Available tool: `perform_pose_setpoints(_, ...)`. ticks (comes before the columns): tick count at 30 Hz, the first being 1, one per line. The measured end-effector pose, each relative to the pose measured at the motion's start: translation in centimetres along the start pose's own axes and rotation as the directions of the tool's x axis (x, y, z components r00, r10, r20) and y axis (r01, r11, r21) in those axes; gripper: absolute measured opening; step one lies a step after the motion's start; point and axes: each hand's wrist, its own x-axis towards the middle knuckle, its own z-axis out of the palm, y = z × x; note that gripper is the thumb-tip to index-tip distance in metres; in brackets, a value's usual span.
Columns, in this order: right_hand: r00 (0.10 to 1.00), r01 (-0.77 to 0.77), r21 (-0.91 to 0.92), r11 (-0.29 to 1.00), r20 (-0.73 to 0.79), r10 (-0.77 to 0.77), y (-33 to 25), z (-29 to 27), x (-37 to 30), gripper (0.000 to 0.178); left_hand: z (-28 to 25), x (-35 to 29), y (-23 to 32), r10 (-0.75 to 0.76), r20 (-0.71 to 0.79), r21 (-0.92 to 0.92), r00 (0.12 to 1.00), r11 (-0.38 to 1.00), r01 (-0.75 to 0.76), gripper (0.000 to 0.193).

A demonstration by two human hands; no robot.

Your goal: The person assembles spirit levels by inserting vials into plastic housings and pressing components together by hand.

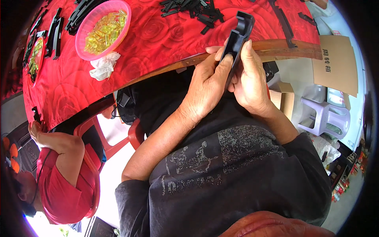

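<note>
The black channelled part (235, 40) slants just right of upper centre, near the bench (148, 55). My left hand (208, 82) pinches it, thumb inside; my right hand (253, 83) cups its side. I judge steady support and even thumb pressure best.

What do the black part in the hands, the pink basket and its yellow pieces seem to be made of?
Black part: probably plastic, smooth, with soft edge highlights.
Pink basket: likely satin plastic, evenly coloured rim.
Yellow pieces: translucent, glossy; plastic or glass, can't tell.
</note>
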Motion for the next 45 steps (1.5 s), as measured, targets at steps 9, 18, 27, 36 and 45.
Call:
perform_pose_setpoints(9,0.998,0.063,0.05,0.997,0.021,-0.064,0.0,0.5,0.2,0.07,0.2,-0.2,0.1,-0.005,0.026,-0.074,1.0,0.997,0.007,0.028)
perform_pose_setpoints(18,0.999,-0.006,0.045,0.999,0.049,0.003,-0.3,0.8,-0.2,0.064,0.1,-0.2,0.1,-0.031,-0.037,-0.049,0.999,0.998,0.029,0.025)
perform_pose_setpoints(27,0.998,-0.038,0.042,0.998,0.059,0.036,0.1,0.4,0.2,0.068,-0.5,0.0,0.7,-0.126,0.048,-0.167,0.991,0.977,0.133,0.024)
perform_pose_setpoints(36,0.992,0.094,0.354,0.93,0.047,-0.118,0.4,-1.6,2.4,0.052,-1.3,-2.7,0.1,0.272,-0.091,0.446,0.958,0.871,-0.205,0.045)
perform_pose_setpoints(45,0.97,0.147,0.435,0.888,0.111,-0.215,0.0,-1.9,2.8,0.052,-0.6,-3.9,0.8,0.377,0.174,0.779,0.91,0.512,-0.361,0.063)
